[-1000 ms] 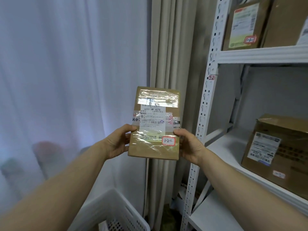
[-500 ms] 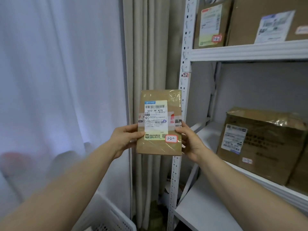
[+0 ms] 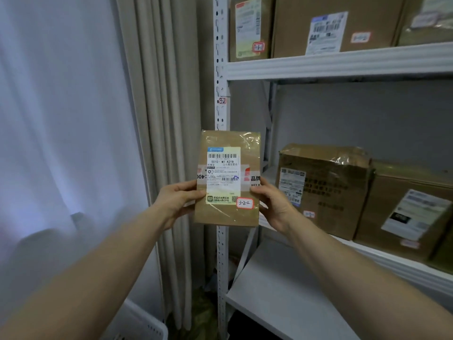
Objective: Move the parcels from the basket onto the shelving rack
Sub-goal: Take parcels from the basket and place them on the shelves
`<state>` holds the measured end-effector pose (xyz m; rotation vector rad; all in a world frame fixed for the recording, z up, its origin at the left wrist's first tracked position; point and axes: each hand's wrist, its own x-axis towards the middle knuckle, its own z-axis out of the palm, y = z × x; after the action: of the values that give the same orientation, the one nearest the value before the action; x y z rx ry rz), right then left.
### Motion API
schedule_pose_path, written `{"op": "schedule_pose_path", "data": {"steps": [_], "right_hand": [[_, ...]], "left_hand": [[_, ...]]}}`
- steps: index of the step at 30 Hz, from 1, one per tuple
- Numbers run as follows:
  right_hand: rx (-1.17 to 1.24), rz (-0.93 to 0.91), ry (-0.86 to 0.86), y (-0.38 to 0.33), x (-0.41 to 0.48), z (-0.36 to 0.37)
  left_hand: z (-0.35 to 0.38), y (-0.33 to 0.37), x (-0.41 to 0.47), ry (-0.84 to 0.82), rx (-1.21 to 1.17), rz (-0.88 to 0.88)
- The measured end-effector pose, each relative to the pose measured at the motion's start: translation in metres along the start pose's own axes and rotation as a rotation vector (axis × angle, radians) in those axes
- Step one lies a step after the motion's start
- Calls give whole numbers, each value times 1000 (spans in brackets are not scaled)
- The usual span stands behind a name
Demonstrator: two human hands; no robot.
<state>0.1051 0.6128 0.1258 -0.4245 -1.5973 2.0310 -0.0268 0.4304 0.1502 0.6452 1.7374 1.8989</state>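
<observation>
A small brown cardboard parcel (image 3: 228,214) with a white shipping label and a red-edged sticker reading 3-2-2 stands upright in front of me. My left hand (image 3: 176,200) grips its left edge and my right hand (image 3: 274,204) grips its right edge. It is held in the air just in front of the white upright post (image 3: 221,94) of the shelving rack, at the left end of the middle shelf (image 3: 392,263). A corner of the white basket (image 3: 147,325) shows at the bottom left.
Two brown boxes (image 3: 323,190) (image 3: 402,212) stand on the middle shelf to the right of the parcel. More boxes (image 3: 338,25) line the upper shelf (image 3: 343,62). A lower shelf (image 3: 289,290) lies below. Beige curtains (image 3: 166,119) and a white sheer curtain hang at the left.
The parcel, held in both hands, has shifted right toward the rack and now overlaps its post. My view has turned right, so more of the shelves and less of the basket shows.
</observation>
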Motion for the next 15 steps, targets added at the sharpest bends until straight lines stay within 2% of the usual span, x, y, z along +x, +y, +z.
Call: {"op": "schedule_pose_path", "data": {"steps": [7,15], "right_hand": [[91,19,88,-11,-14,-24],[72,35,90,-13,-28,-47]], "left_hand": [[29,-4,2,-14,22,-12],[52,-17,5,-27,29,-22]]}}
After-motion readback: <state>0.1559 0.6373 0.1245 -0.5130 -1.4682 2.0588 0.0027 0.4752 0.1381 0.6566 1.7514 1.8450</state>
